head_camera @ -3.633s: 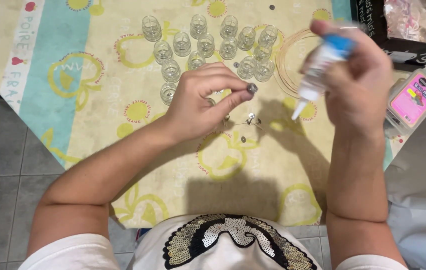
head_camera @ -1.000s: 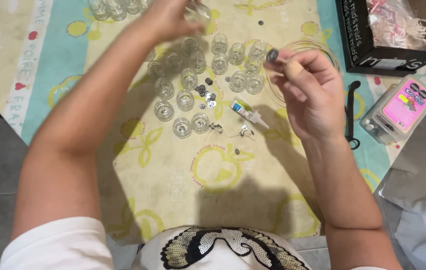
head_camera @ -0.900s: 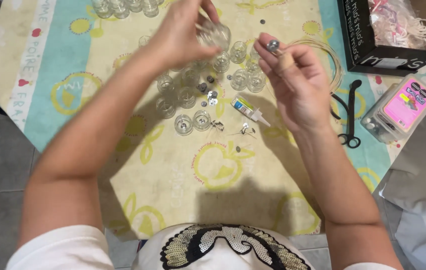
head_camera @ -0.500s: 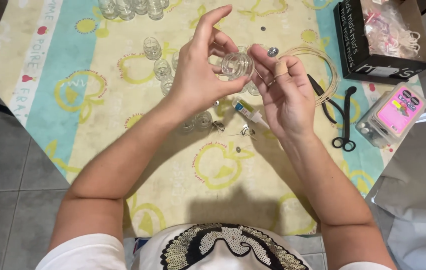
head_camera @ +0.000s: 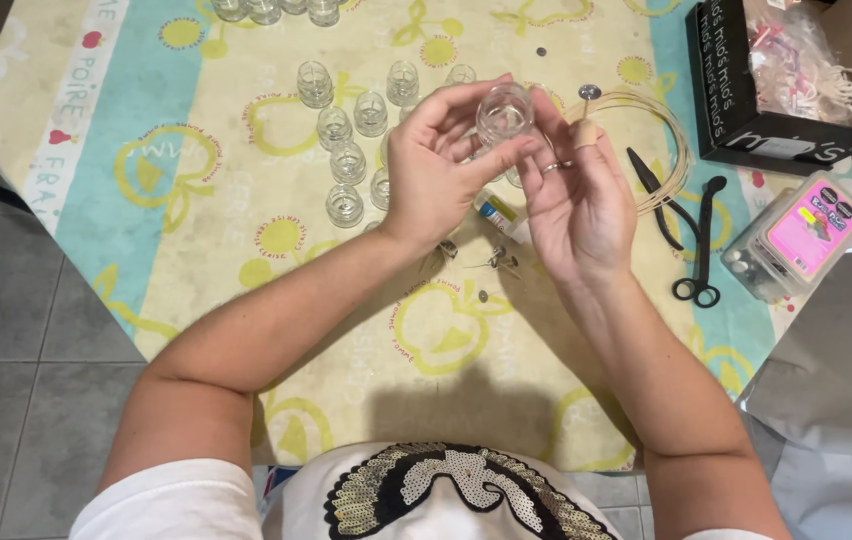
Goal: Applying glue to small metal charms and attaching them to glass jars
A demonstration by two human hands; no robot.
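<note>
Holding a small clear glass jar (head_camera: 504,112) above the patterned surface (head_camera: 196,230), the left hand (head_camera: 436,170) had its fingers closed round the jar while the right hand (head_camera: 576,195) stood open-palmed just beside it, a wick tab (head_camera: 589,93) pinched at its fingertips. More empty jars (head_camera: 346,150) stood left of the held jar, a glue tube (head_camera: 498,214) lay below it, and black pliers (head_camera: 691,235) lay to its right. A slip of the light grip could drop the jar onto those below it.

jars (head_camera: 346,160) left of hands, scissors (head_camera: 698,240) right
</note>
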